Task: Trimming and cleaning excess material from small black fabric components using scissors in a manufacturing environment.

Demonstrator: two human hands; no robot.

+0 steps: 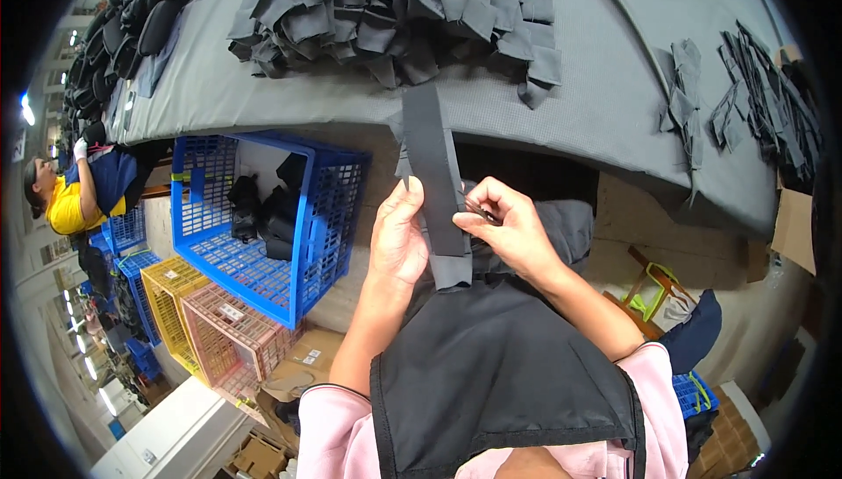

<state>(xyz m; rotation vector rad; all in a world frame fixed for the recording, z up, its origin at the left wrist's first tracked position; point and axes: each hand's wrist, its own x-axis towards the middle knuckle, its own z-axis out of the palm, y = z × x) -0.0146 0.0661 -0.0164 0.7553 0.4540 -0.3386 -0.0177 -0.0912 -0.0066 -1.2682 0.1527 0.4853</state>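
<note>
Gray cloth bits (395, 14) lie heaped on the bench (605, 93), just past the dark strip (431, 146). The left hand (396, 238) grips its left side; the curled right hand (513, 225) pinches its right side. On the left, a blue crate (303, 242) holds black things (281, 226), near a yellow crate (167, 303) and a pink crate (232, 317).

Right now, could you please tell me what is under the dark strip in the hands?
Lighter grey fabric shows past the lower end and sides of the dark strip. What lies directly beneath the strip is covered and cannot be seen.
</note>
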